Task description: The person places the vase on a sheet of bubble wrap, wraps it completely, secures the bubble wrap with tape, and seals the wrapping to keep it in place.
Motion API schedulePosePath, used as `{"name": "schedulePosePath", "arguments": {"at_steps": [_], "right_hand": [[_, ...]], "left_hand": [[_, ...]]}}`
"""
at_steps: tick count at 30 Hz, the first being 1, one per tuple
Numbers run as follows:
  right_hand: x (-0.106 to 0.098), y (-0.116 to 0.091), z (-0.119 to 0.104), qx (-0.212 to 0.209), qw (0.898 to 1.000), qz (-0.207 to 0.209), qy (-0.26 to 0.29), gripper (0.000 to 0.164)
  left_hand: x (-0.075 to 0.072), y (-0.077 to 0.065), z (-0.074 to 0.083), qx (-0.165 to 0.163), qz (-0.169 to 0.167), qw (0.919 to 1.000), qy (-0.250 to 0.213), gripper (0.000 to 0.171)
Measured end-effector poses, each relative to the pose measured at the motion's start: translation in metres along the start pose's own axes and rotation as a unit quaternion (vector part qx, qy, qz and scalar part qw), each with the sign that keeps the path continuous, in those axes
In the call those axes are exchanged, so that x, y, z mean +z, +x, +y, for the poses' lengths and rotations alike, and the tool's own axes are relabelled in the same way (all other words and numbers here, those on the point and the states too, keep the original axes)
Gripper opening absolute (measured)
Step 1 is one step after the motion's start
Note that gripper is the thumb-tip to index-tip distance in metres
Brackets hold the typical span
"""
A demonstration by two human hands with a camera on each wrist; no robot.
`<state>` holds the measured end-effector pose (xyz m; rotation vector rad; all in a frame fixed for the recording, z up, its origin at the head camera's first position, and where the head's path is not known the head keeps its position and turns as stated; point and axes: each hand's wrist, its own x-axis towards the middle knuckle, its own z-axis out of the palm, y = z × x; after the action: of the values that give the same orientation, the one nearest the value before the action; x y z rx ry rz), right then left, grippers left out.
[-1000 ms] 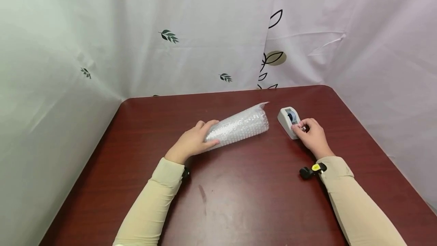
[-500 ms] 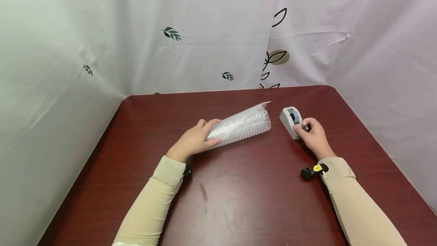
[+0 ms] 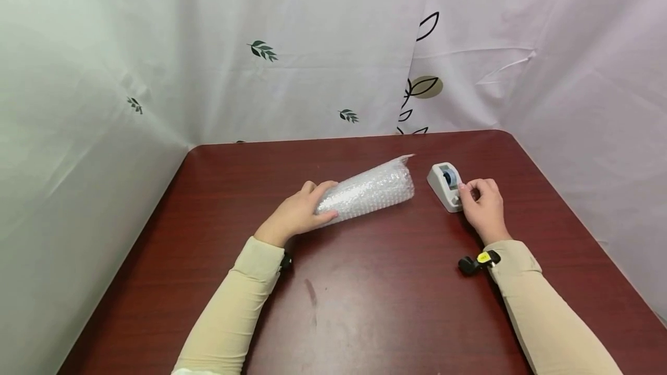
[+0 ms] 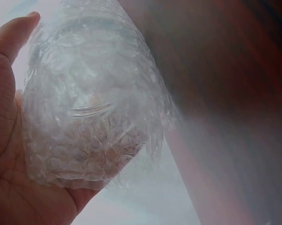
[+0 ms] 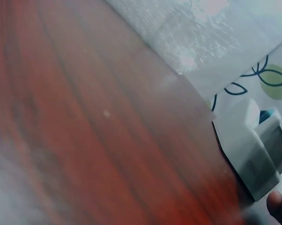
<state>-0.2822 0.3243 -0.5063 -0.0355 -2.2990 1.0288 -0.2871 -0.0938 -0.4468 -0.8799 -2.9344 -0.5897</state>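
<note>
Sleeves: two tan sleeves come in from 6 o'clock, the nearest things in the head view.
Table [image 3: 365, 305]: dark red wood, bare and shiny near the person.
Left hand [image 3: 294, 216]: at about 10 o'clock from the middle of the table; its fingers curl round the near end of the bubble wrap roll [image 3: 367, 190].
Right hand [image 3: 484, 207]: at about 2 o'clock; its fingertips pinch at the front of the tape holder [image 3: 445, 184]. I cannot tell if a bit of tape is between them.
Hands: well apart, each on its own thing.
Bubble wrap roll: it lies on its side on the table, pointing from the left hand toward 2 o'clock, just beside the tape holder but not touching it.
Inside the roll: the left wrist view shows something clear and round, like a jar [image 4: 92, 110], but it is blurry.
How the roll feels, I think: light, soft and squishy, a bit slippery, and it may spring open.
Where to hold: round the middle or an end, gently, so what is inside does not slide out.
Tape holder: small, grey, with a blue wheel.
Curtain [image 3: 312, 45]: white cloth with little leaves, at 12 o'clock, farthest away.
</note>
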Motion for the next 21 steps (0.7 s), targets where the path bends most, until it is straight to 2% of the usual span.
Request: {"name": "schedulePosePath", "arguments": {"at_steps": [4,12,16,21], "right_hand": [[-0.002,-0.002,-0.008,0.029,0.999,0.011,-0.024,0.025],[-0.007,-0.007,-0.02,0.113,0.993,-0.003,-0.037,0.027],[-0.011,-0.012,-0.022,0.173,0.985,-0.018,-0.009,0.025],[-0.015,-0.018,-0.024,0.23,0.97,-0.036,0.07,0.028]], "left_hand": [[-0.001,0.0,0.0,0.0,-0.001,1.0,-0.001,0.065],[0.0,0.0,-0.001,-0.002,-0.001,1.0,-0.008,0.064],[0.0,0.0,-0.001,-0.005,-0.004,0.9999,-0.009,0.064],[-0.001,0.001,-0.001,-0.008,-0.008,0.9999,-0.012,0.065]]}}
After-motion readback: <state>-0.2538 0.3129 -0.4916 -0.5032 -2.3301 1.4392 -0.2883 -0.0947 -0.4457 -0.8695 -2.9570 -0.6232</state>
